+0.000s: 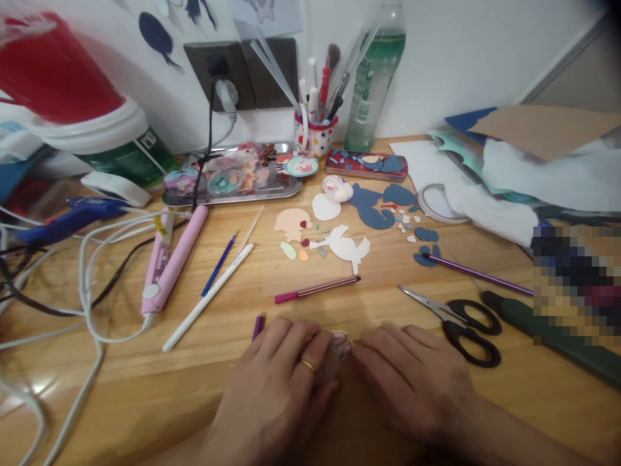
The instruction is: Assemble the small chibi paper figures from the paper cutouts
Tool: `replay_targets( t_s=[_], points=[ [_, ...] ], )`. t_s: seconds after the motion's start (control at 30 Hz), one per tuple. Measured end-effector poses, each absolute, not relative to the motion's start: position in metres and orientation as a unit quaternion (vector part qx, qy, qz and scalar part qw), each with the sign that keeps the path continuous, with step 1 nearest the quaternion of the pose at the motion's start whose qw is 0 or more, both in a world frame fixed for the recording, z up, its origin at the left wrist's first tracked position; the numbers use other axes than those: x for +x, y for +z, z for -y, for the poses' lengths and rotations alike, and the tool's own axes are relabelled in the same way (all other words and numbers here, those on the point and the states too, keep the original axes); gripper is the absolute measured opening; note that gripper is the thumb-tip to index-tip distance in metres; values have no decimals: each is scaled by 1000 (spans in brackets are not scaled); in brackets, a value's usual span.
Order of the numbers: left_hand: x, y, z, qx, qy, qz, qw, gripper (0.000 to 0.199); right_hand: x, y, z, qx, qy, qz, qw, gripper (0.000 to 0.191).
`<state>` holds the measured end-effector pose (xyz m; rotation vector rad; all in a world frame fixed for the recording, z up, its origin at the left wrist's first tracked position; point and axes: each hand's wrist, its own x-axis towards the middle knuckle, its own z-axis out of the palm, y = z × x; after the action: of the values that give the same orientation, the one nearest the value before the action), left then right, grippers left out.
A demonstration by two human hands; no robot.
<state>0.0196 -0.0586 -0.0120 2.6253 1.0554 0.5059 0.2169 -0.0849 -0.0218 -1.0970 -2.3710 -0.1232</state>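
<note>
Near the front of the wooden table, my left hand, a ring on one finger, is closed around a small pale piece with a purplish pattern; most of it is covered by the fingers. My right hand lies just to the right, fingers curled together, their tips at the piece's right edge. A purple pen cap pokes out beside my left hand. Beyond the hands lies a magenta felt-tip pen. Black-handled scissors, slightly parted, rest right of my right hand.
Paper cutouts lie farther back: a white figure, a peach head and blue shapes. A pink hair straightener and cables are at left. Behind stand a metal tray, a pen cup and a green bottle.
</note>
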Motion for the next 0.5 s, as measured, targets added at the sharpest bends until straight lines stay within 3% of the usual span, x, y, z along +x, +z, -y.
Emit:
replay_targets(
  t_s=[0.5],
  points=[
    [20,-10,59,907,167,-364,133,29,215,-21,84,-407,-42,876,254,12]
  ],
)
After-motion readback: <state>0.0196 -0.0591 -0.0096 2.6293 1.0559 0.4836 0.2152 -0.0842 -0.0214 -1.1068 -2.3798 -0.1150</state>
